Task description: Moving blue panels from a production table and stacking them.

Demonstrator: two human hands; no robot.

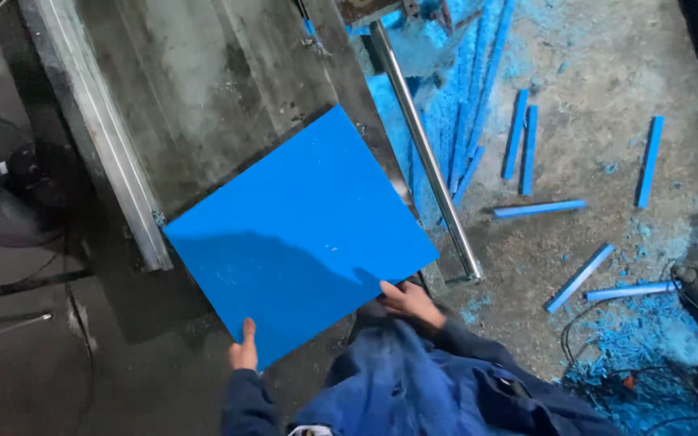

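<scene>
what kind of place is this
Likely a cutting workshop: a worn metal table with a steel rail, blue offcut strips and blue dust on the floor, both hands holding a blue panel.

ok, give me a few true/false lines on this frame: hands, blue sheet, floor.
1. Both hands grip the blue sheet at its near edge. True: left hand and right hand each hold that edge.
2. The sheet is red. False: it is blue.
3. A metal tube lies along the right side of the table. True.
4. The floor has no offcuts on it. False: blue strips and blue dust lie scattered there.
5. The sheet is rolled up. False: it is flat.
</scene>
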